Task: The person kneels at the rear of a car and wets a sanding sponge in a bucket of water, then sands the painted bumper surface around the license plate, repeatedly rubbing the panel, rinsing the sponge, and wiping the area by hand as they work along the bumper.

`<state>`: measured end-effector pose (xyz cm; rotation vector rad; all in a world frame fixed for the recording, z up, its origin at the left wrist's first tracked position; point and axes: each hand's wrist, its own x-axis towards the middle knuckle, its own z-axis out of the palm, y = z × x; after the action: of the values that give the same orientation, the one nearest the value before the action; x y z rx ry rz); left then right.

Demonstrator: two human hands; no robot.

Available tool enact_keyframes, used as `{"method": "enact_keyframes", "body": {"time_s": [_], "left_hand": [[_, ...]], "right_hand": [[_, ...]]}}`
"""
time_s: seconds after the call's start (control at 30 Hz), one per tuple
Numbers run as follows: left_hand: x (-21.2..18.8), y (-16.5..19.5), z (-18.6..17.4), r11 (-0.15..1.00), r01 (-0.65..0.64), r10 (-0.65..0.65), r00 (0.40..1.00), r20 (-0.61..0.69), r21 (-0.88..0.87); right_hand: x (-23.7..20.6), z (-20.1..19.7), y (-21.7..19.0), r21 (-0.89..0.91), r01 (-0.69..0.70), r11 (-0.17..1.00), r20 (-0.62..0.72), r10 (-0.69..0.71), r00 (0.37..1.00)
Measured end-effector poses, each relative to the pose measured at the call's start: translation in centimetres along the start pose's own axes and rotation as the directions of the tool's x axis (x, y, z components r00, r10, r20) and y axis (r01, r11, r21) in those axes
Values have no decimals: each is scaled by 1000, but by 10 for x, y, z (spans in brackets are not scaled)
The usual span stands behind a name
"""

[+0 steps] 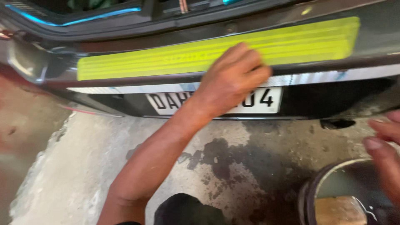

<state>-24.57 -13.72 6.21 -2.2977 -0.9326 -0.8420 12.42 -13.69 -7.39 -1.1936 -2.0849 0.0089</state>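
The yellow strip [208, 52] is lying along the car's rear sill [366, 41], its long axis running left to right and rising slightly rightward. The left hand [231, 79] is pressing flat on the strip's middle, fingers extended and gripping nothing, covering part of the plate [166, 102] below. The right hand [385, 146] is hanging loosely open over the bucket [310, 187], well clear of the strip.

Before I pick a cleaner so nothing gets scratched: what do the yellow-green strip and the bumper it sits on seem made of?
The long yellow-green strip under the left hand looks like matte film or soft plastic, with faint lengthwise ridges and no glare. The dark grey bumper appears to be glossy painted plastic or metal: it shows soft reflections. Motion blur leaves both uncertain.
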Motion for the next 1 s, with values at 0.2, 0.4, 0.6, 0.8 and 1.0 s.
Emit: {"method": "enact_keyframes", "body": {"time_s": [0.2,0.4,0.6,0.8,1.0], "left_hand": [[38,18,-12,999,-49,51,996,77,-20],[-5,13,-1,998,8,-11,999,49,68],[27,23,16,998,-43,34,988,154,55],[8,22,-13,989,70,-100,967,236,131],[29,24,15,995,-7,-11,982,186,98]], "right_hand": [[14,-46,-41,206,-30,978,-78,47,996],[36,-64,-65,286,63,956,-53,-50,997],[19,-43,-66,362,193,912,-19,-200,980],[22,-48,-52,409,84,908,-21,-83,996],[23,-47,-61,400,151,904,-15,-159,987]]}}
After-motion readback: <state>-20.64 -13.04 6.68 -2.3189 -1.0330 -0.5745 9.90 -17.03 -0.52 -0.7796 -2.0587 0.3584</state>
